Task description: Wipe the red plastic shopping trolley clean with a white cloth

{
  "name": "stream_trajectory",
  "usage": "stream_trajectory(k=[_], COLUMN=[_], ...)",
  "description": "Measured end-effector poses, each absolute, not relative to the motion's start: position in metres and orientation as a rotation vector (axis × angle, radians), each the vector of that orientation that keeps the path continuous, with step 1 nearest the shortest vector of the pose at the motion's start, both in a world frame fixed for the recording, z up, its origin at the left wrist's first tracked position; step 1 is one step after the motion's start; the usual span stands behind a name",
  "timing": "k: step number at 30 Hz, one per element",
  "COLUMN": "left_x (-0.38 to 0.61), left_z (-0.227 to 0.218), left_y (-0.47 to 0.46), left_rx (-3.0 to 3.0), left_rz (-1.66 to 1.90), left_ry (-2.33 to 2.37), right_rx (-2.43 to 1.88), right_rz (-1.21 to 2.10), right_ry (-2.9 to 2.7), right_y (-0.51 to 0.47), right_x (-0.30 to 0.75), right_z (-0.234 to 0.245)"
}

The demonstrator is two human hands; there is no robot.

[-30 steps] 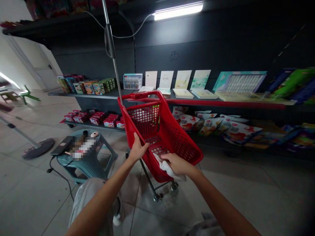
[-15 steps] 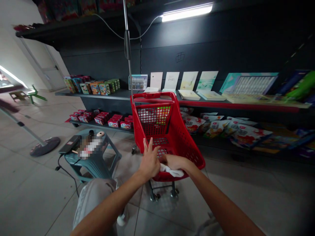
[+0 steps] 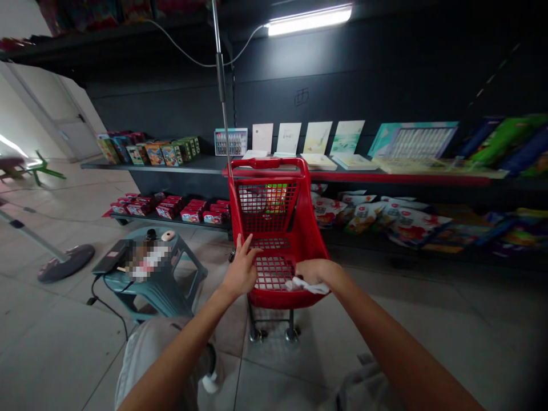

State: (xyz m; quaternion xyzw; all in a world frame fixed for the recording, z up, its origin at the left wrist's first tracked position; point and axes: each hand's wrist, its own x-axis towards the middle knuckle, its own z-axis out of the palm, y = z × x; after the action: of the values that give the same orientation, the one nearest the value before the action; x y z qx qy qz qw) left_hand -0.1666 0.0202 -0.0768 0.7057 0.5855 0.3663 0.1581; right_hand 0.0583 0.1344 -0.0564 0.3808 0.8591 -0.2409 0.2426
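Note:
A small red plastic shopping cart stands on the tiled floor in front of me, handle at the far end. My left hand rests on the cart's near left rim, fingers spread and pointing forward. My right hand is closed on a white cloth and presses it against the near rim of the basket. The cart's basket looks empty inside.
A teal plastic stool with a dark device, a cable and small items stands to the left. Dark shelves behind hold boxes, booklets and snack bags. A fan base sits far left. A metal pole rises behind the cart.
The cart has swung from a slant to face straight away from me. My left hand let go of the side rim and opened flat. My right hand slid the cloth to the near rim.

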Motion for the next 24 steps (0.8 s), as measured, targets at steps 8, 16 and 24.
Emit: stream_trajectory(k=[8, 16, 24], left_x=[-0.180, -0.187, -0.177], left_z=[-0.082, -0.083, -0.076], left_y=[0.027, 0.033, 0.031], left_rx=[1.727, 1.732, 1.753], left_rz=[1.270, 1.388, 1.265], left_ry=[1.768, 1.776, 1.746], right_rx=[0.711, 1.021, 0.898], right_rz=[-1.021, -1.390, -1.054], right_ry=[2.704, 2.998, 2.859], right_y=[0.121, 0.089, 0.095], right_x=[0.040, 0.004, 0.037], right_z=[-0.056, -0.062, -0.044])
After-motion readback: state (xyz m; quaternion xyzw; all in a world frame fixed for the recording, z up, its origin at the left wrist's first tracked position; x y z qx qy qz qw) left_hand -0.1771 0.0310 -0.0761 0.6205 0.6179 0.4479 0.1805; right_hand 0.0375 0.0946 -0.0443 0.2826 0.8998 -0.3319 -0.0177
